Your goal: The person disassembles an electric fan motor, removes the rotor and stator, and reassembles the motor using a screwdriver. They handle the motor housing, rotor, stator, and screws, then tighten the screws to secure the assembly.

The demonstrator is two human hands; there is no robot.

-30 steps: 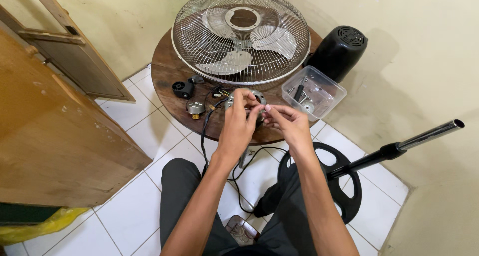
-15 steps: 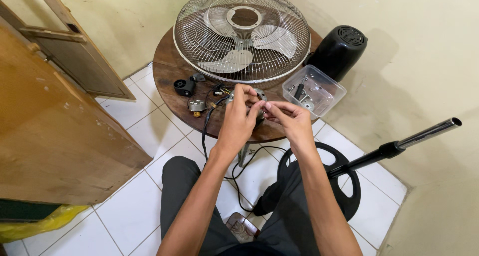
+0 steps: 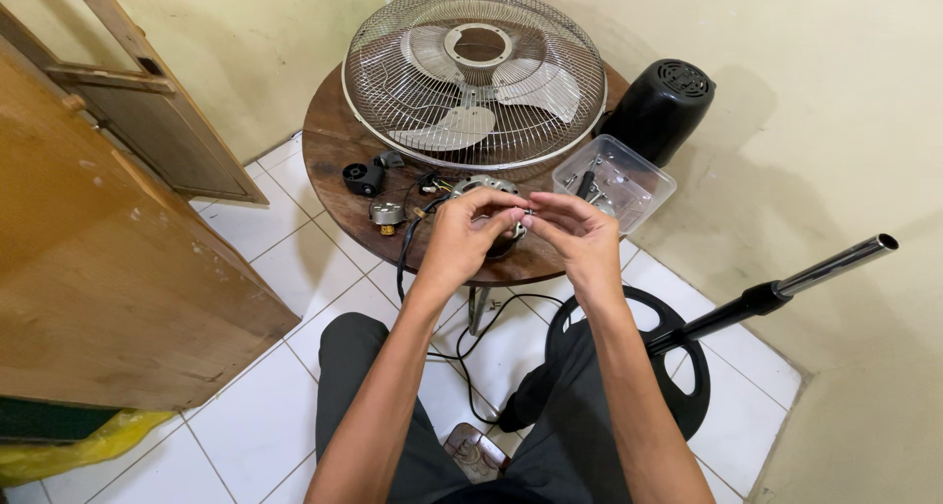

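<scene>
My left hand (image 3: 470, 231) and my right hand (image 3: 573, 231) meet fingertip to fingertip over the front edge of a round wooden table (image 3: 334, 136). Between the fingertips they pinch a small dark part, too small to identify. Just behind the hands lies a metal fan motor (image 3: 479, 184) with coloured wires, partly hidden by my fingers. A wire fan guard (image 3: 471, 77) with pale blades inside lies flat on the far half of the table.
A clear plastic tray (image 3: 621, 178) with small parts sits at the table's right edge, beside a black motor cover (image 3: 660, 106). Small black and metal pieces (image 3: 373, 192) lie at the left. A black fan stand and pole (image 3: 786, 288) lean at the right. Wooden panels (image 3: 108, 249) stand left.
Both hands stay together at the same spot over the table edge; only the fingers shift slightly around the small part.
</scene>
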